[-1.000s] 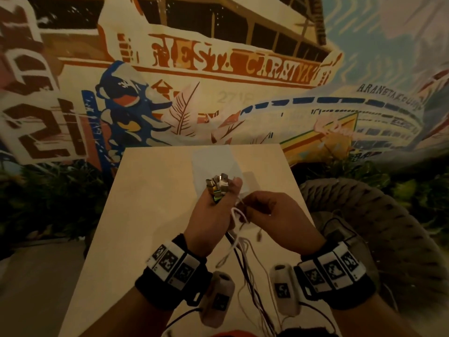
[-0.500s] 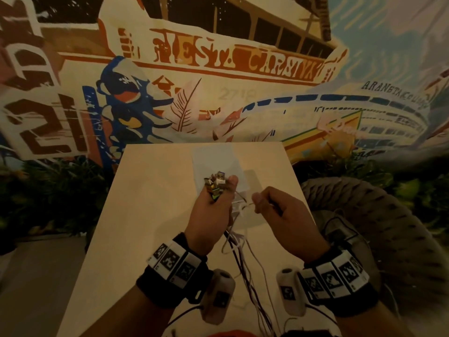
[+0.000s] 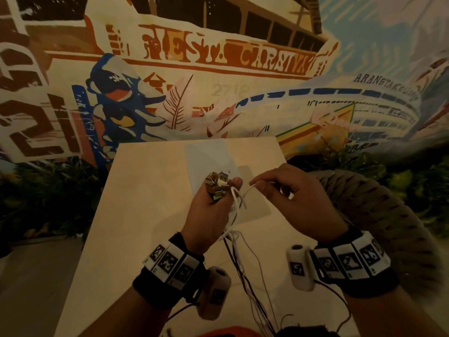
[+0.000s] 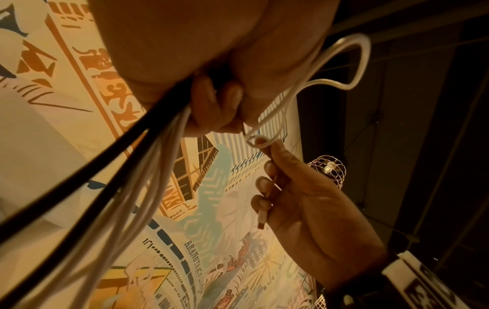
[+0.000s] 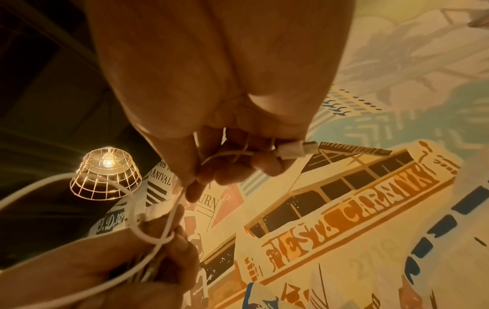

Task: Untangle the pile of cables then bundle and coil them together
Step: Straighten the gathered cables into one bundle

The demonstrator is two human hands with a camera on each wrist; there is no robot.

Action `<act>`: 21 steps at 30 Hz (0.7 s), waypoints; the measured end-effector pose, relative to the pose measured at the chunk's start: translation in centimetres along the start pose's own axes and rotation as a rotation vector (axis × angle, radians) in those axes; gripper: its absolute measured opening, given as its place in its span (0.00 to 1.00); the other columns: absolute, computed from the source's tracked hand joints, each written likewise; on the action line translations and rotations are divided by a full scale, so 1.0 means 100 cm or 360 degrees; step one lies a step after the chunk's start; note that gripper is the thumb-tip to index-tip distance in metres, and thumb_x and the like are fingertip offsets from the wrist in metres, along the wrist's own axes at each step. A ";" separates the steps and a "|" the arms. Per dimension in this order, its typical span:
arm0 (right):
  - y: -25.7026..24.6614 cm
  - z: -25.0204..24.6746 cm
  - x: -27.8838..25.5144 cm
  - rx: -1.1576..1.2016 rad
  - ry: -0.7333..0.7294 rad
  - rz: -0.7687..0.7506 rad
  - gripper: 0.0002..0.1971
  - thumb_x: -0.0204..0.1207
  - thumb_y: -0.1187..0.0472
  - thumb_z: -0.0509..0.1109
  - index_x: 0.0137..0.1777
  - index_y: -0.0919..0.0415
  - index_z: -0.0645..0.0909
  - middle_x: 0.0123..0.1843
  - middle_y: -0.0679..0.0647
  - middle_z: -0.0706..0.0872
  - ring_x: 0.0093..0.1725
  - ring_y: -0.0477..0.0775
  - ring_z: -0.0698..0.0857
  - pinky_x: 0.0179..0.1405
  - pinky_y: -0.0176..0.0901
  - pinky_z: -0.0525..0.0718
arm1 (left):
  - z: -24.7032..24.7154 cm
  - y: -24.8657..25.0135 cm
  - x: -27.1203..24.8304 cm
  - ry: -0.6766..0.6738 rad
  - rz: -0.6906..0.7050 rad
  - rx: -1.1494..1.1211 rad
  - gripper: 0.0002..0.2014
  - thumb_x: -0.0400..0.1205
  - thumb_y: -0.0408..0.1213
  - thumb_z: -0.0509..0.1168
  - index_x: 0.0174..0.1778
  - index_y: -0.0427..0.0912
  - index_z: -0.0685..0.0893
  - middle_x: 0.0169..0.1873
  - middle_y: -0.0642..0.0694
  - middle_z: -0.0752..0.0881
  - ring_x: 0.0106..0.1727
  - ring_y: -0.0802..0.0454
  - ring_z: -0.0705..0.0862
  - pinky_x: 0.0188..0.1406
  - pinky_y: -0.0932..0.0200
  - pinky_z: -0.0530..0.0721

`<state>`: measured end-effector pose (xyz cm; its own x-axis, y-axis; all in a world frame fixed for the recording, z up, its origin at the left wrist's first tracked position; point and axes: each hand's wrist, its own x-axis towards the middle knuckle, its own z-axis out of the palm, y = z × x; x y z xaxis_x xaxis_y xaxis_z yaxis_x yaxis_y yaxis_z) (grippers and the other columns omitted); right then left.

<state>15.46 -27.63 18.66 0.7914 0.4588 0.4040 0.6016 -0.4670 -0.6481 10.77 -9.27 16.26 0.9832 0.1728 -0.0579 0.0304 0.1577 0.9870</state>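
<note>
My left hand (image 3: pixel 213 210) is raised over the table (image 3: pixel 136 215) and grips a bundle of cables (image 4: pixel 148 158), black and white, just below their metal plugs (image 3: pixel 217 183). The plugs stick out above my thumb. The rest of the strands (image 3: pixel 245 276) hang down toward me. My right hand (image 3: pixel 291 198) pinches one thin white cable (image 3: pixel 245 192) near its end, with its small white connector (image 5: pixel 293 150) sticking out past the fingers. That white cable loops around the bundle (image 5: pixel 156 236) beside my left hand (image 5: pixel 148 261).
Two pale paper sheets (image 3: pixel 206 156) lie on the table beyond my hands. A woven rope seat (image 3: pixel 388 215) curves at the right of the table. A painted mural wall (image 3: pixel 218 69) stands behind, with plants at its foot. A wire-cage lamp (image 5: pixel 105 173) glows overhead.
My right hand has moved up and to the right, away from my left hand, drawing the white cable end out with it. The left hand keeps its hold on the bundle.
</note>
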 end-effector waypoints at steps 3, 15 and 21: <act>-0.005 0.001 0.001 0.0080 -0.0005 -0.0064 0.09 0.81 0.50 0.70 0.54 0.50 0.90 0.41 0.41 0.83 0.41 0.43 0.81 0.38 0.33 0.77 | -0.001 0.002 -0.003 -0.0027 0.0034 0.0042 0.13 0.88 0.28 0.61 0.66 0.27 0.80 0.49 0.26 0.84 0.49 0.28 0.82 0.61 0.45 0.82; 0.008 0.019 -0.011 0.0444 0.0091 0.0126 0.06 0.82 0.47 0.68 0.53 0.40 0.86 0.50 0.45 0.88 0.53 0.49 0.88 0.54 0.53 0.87 | -0.003 0.012 -0.017 -0.0108 0.0056 -0.0019 0.11 0.78 0.42 0.64 0.54 0.49 0.85 0.38 0.57 0.92 0.39 0.66 0.89 0.47 0.64 0.85; -0.009 0.013 -0.007 0.0397 -0.0013 0.0056 0.05 0.83 0.50 0.69 0.52 0.46 0.87 0.47 0.43 0.87 0.46 0.46 0.86 0.46 0.38 0.81 | -0.004 0.005 -0.010 -0.0102 0.0178 0.0126 0.11 0.86 0.38 0.66 0.58 0.33 0.81 0.49 0.43 0.89 0.52 0.56 0.90 0.52 0.65 0.87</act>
<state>14.24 -26.56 18.16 0.8100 0.4520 0.3736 0.5273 -0.2825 -0.8014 9.71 -8.99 16.81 0.9906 0.1223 0.0604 -0.0685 0.0632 0.9956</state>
